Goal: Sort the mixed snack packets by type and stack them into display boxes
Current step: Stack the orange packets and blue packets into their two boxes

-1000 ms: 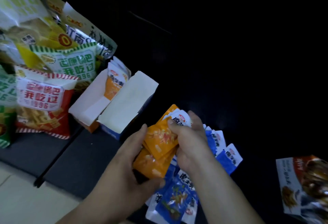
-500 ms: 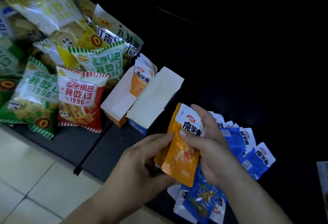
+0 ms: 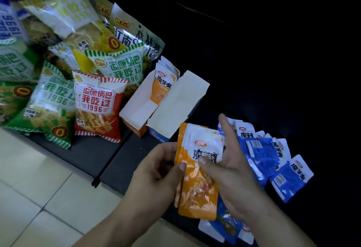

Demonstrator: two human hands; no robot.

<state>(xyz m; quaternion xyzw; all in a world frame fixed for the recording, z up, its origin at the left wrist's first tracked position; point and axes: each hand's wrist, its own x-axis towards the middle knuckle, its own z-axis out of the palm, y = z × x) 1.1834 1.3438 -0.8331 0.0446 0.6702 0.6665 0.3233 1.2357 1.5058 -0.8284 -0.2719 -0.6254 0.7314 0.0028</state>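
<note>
While upright, orange packets [image 3: 197, 193] between grips [image 3: 156, 174] [image 3: 229, 171]

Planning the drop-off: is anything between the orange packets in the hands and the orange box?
Yes. The blue box, with its white flap raised, stands between the held orange packets and the orange box. That box is open on top, so lifting over the flap would probably work.
</note>
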